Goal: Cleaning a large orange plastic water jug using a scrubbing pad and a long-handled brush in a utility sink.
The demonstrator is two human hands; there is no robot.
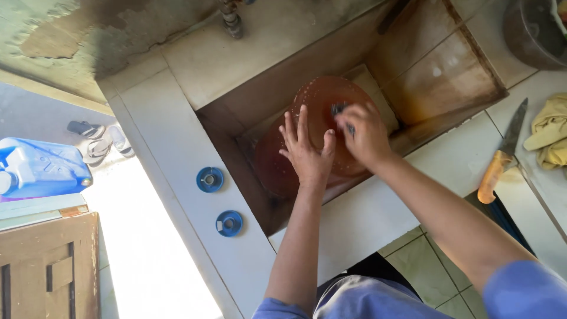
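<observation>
While both arms reached down from the bottom edge, the counter (183,147) took most of the view, pale and tiled, wrapped around a deep stained sink (437,77). In that sink lay a big reddish-brown tub (283,159), turned bottom up as far as I could tell, its surface dotted with droplets or small holes, leaning against the near wall of the sink. The left hand (307,150) was flat on the tub, fingers spread wide, palm pressing, gripping nothing. The right hand (361,134) sat just beside it, higher on the tub, its grip curled narrow around a small dark scrubber (341,110), which touched the tub's surface; motion blur kept the fingers soft there.

Off to the far left, a blue jerrycan (38,168) lay on the floor, with a wooden crate (47,266) below it and grey sandals (97,142) near the counter's edge. At the top right, a dark pot (531,32) stood on the counter, a yellow cloth (549,130) bunched under it. Next to the cloth lay a knife (502,153) with an orange handle, blade pointing away from the person. A pipe (231,20) hung down above the sink. Smallest of all, two blue caps (210,179) rested on the counter's left rim, well apart from the hands.
</observation>
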